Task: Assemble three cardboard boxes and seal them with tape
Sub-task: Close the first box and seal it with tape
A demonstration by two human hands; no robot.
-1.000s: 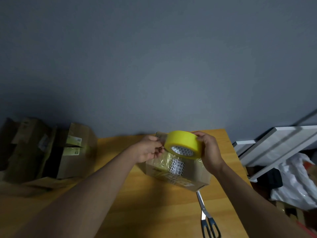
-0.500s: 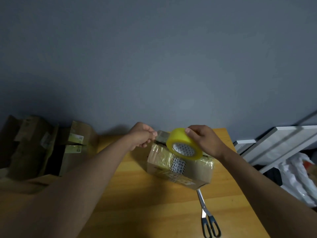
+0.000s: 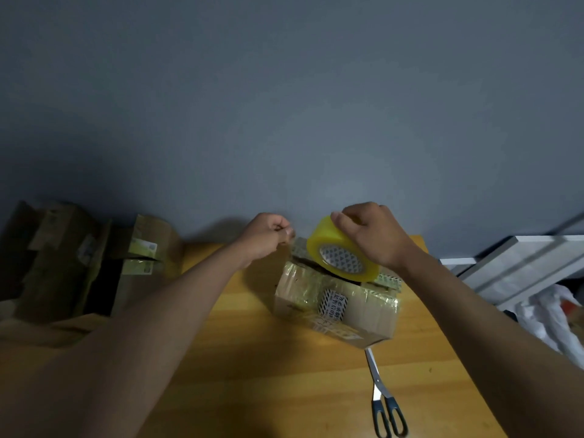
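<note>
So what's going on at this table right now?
A person is taping a cardboard box on the wooden table. The right hand grips a yellow tape roll over the box's top, while the left hand pinches the pulled-out tape end. Scissors lie nearby; more cardboard sits at the left.

Scissors [image 3: 384,403] are laid closed on the wooden bench [image 3: 284,374]; white boards [image 3: 521,263] and crumpled white plastic [image 3: 550,317] are seen at the right.
</note>
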